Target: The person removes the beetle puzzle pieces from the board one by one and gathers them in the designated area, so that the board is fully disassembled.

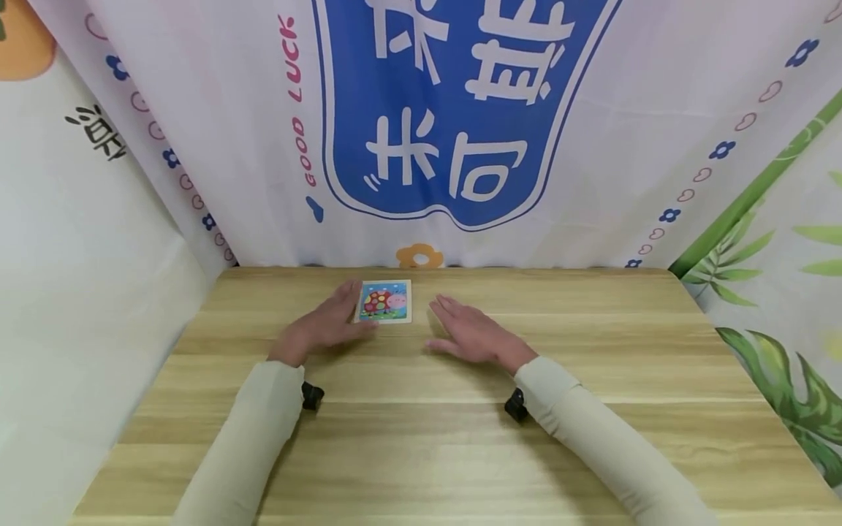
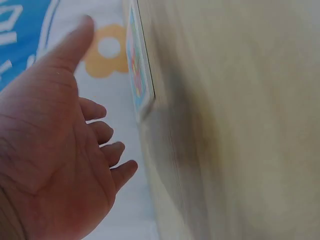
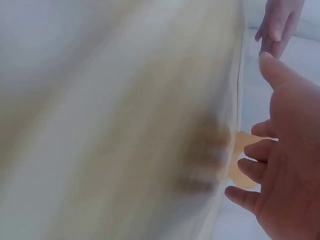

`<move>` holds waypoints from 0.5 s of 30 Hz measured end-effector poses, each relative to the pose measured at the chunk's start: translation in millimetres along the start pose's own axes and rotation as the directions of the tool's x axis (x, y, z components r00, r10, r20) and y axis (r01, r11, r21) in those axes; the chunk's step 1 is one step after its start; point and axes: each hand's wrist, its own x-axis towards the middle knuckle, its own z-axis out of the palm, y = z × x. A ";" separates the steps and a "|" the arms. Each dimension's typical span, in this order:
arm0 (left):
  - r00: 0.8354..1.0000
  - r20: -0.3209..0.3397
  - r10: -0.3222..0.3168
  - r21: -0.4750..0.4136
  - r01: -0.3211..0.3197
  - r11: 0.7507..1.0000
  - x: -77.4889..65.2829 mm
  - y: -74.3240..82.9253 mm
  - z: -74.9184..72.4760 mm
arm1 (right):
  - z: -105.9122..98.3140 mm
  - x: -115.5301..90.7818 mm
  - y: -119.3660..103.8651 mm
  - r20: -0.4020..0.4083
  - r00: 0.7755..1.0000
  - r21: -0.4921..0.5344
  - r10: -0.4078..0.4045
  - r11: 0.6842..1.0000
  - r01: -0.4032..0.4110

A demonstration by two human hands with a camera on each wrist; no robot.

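A small square picture puzzle board (image 1: 385, 301) with a red spotted ladybug on a blue ground lies flat near the far edge of the table. Beside its left edge is my left hand (image 1: 332, 319), fingers extended and thumb apart; whether it touches the board I cannot tell from the head view. In the left wrist view the palm (image 2: 55, 150) faces the board's edge (image 2: 142, 65) and holds nothing. To the right of the board, a short gap away, my right hand (image 1: 472, 331) hovers with fingers extended. Its palm (image 3: 295, 175) is bare in the right wrist view.
The wooden table (image 1: 421, 453) reaches back to a white printed cloth (image 1: 592, 219) with a blue sign. More printed cloth hangs at the left and right sides. Dark wrist cameras (image 1: 312, 397) sit under both cuffs.
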 end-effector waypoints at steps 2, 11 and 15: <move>0.999 0.012 -0.030 0.007 0.030 1.000 5.3 -6.6 -5.2 | -1.7 10.4 1.0 -0.008 1.000 0.025 0.014 1.000 -0.014; 0.995 0.052 -0.079 -0.037 0.081 0.996 24.2 -16.8 -6.4 | -3.9 40.3 2.0 0.021 0.997 0.020 0.079 0.997 -0.079; 0.993 0.073 -0.096 -0.050 0.100 0.994 26.3 -17.2 -6.1 | -4.0 49.7 -3.0 0.020 0.996 0.047 0.092 0.995 -0.093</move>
